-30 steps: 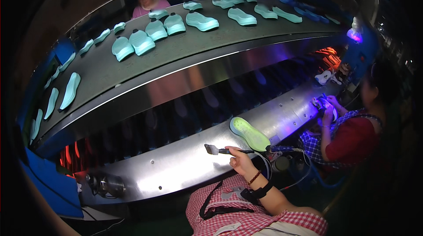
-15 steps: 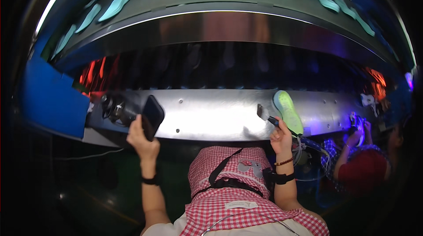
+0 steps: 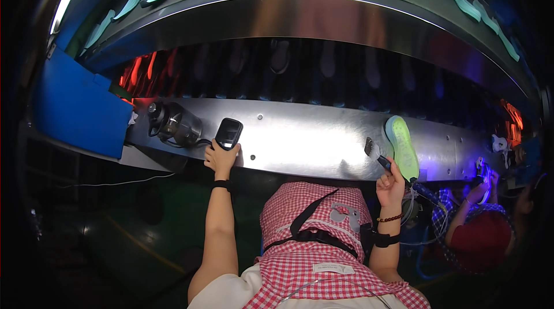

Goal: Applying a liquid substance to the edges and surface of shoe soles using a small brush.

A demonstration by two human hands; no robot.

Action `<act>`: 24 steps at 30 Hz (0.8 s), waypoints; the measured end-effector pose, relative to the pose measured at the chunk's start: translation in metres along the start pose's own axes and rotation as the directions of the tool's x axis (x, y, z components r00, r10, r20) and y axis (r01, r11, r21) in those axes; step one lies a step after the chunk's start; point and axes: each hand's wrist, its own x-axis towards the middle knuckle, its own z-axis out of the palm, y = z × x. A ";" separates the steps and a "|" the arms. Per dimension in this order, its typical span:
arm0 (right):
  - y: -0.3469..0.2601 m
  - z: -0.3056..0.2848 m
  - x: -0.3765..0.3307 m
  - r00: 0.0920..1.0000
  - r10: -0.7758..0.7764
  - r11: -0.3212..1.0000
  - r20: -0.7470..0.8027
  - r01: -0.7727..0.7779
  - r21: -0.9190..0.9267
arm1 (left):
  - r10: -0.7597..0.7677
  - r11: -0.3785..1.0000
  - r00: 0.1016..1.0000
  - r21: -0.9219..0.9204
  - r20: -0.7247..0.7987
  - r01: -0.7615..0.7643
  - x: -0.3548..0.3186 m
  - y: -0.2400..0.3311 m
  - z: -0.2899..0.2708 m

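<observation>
1. Left hand [image 3: 222, 159]: closed on the lower end of a black handheld device [image 3: 229, 134], apparently gripped there so its dark face stays uncovered; whether it rests on the table [image 3: 311, 136] or is just above it, I cannot tell.
2. Right hand [image 3: 391, 185]: clasps a brush [image 3: 379, 157] by its handle, probably to leave the bristles free; they point away and leftward.
3. Just beyond the right hand, the yellow-green sole [image 3: 404, 150] lies lengthwise, seemingly within easy reach.
4. Left forearm reaches nearly straight; right arm looks more bent, hand raised.
</observation>
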 end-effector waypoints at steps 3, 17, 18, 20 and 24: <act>0.000 -0.001 0.003 1.000 0.015 1.000 -0.011 -0.015 -0.001 | -0.044 0.998 0.994 0.039 0.099 0.041 0.011 0.007 -0.025; -0.004 -0.025 0.008 0.998 -0.003 1.000 -0.057 0.004 0.019 | 0.122 0.992 0.972 0.021 0.201 -0.128 0.027 -0.006 -0.024; -0.004 -0.019 0.006 0.995 0.011 0.999 -0.098 -0.008 0.031 | 0.132 0.989 0.973 0.033 0.190 -0.141 0.027 -0.008 -0.023; -0.006 -0.020 0.005 0.996 -0.003 0.998 -0.094 0.008 0.055 | 0.148 0.986 0.975 0.051 0.163 -0.159 0.025 -0.009 -0.020; -0.011 -0.027 0.006 0.996 -0.019 0.997 -0.088 0.025 0.072 | 0.150 0.985 0.981 0.064 0.126 -0.159 0.023 -0.010 -0.008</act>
